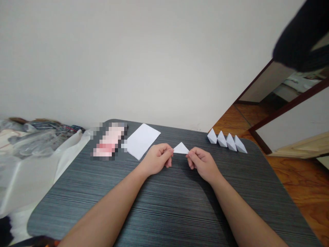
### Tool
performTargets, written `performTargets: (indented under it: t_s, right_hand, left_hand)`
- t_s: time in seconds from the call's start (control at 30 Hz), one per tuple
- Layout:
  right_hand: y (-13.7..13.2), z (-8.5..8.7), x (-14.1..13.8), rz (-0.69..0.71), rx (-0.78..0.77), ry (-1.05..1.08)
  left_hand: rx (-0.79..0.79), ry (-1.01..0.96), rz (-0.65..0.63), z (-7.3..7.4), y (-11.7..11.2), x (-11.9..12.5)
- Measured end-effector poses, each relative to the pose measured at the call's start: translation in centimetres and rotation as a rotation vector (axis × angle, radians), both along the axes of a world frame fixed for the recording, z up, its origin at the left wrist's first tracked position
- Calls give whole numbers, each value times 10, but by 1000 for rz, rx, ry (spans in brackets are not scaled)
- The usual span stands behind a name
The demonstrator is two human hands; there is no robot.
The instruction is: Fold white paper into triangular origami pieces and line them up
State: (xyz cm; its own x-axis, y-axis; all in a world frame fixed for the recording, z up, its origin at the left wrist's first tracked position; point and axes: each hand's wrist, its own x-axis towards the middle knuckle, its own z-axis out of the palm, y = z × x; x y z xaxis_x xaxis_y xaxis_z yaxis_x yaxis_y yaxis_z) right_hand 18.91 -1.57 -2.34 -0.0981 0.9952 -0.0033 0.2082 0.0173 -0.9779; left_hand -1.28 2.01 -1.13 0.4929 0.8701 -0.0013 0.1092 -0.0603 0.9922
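White paper triangle, level between both hands: left hand and right hand, fingers curled, each pinching one corner at the fingertips. Flat white paper sheet lies beyond left hand.

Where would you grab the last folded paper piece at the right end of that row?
I'd pinch the folded piece by its raised ridge, coming from above and from the right. Its left side sits close against its neighbour, while the right side is open. The ridge stands up from the table, giving fingers something to close on.
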Motion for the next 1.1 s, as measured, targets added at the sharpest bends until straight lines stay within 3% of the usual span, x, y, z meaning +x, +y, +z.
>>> performTargets:
  t_s: [0.33,0.7,1.1]
  right_hand:
    - [0,1,2,-6,26,-27]
    - [-3,2,-3,157,22,-102]
    - [-4,6,-3,225,51,-169]
  left_hand:
    - [-51,-47,-47,-3,1,-1]
    - [-7,38,-114,0,-1,2]
    - [-33,76,-80,-3,-1,2]
